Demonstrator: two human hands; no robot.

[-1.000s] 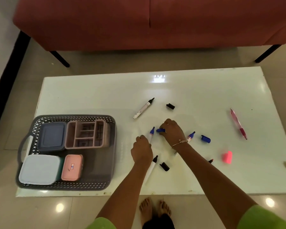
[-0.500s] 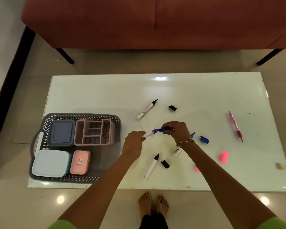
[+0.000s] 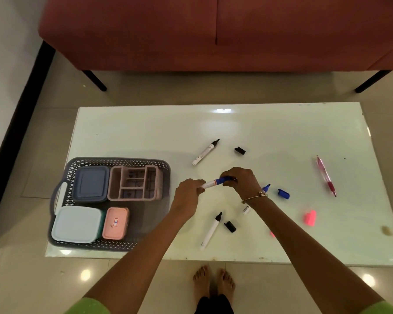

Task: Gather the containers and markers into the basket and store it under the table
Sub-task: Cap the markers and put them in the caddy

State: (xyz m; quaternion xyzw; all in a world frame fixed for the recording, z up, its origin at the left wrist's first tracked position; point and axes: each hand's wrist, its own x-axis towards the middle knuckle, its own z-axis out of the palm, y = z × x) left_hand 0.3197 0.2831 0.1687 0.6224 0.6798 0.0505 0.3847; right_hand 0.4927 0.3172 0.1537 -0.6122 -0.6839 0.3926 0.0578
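Observation:
Above the white table (image 3: 145, 130), my left hand (image 3: 188, 193) grips the white barrel of a blue marker (image 3: 212, 183). My right hand (image 3: 241, 180) holds the blue cap on its tip. At the table's left stands a grey basket (image 3: 120, 161) holding a blue-lidded box (image 3: 90, 183), a pink organiser (image 3: 135, 182), a white-lidded box (image 3: 76, 224) and a small pink box (image 3: 115, 223). Loose on the table lie two uncapped black markers (image 3: 205, 151) (image 3: 211, 231), two black caps (image 3: 239, 150) (image 3: 230, 226), a second blue marker (image 3: 266, 188) partly hidden by my wrist, and a blue cap (image 3: 283, 193).
A pink pen (image 3: 326, 175) lies at the right, with a pink highlighter cap (image 3: 310, 218) nearer the front edge. A red sofa (image 3: 213, 30) on black legs stands beyond the table. My bare feet (image 3: 213, 282) are on the tiled floor at the table's front edge.
Both hands lifted off the table with the blue marker. The right hand has brought the blue cap onto its tip. The camera has pulled back a little.

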